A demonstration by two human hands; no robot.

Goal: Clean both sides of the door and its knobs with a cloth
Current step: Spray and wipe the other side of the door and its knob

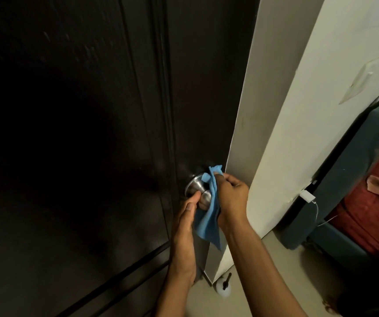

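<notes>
knob: brushed metal knob (198,193) sits near the right edge of the dark door (92,133), low in the view, right by the pale door frame (248,110)

cloth: blue cloth (208,216) is draped over the right side of the knob, one corner poking up above it, the rest hanging down between the two wrists

right hand: right hand (231,195) has its fingers curled, pinching the upper part of the cloth against the knob

left hand: left hand (187,216) comes up from below, thumb and fingertips touching the knob's left side; fingers look fairly straight, more steadying than gripping

step in hand: looks like the knob wipe on this side of the door

how to do it well imo: wrap the cloth all the way round the knob and twist, don't just dab the front. Get the round plate behind it too. Left hand should hold the knob steady so the latch doesn't rattle

further out: white wall (321,88) on the right, a white charger (307,195) plugged in low, a bed with red bedding (371,202) far right
</notes>
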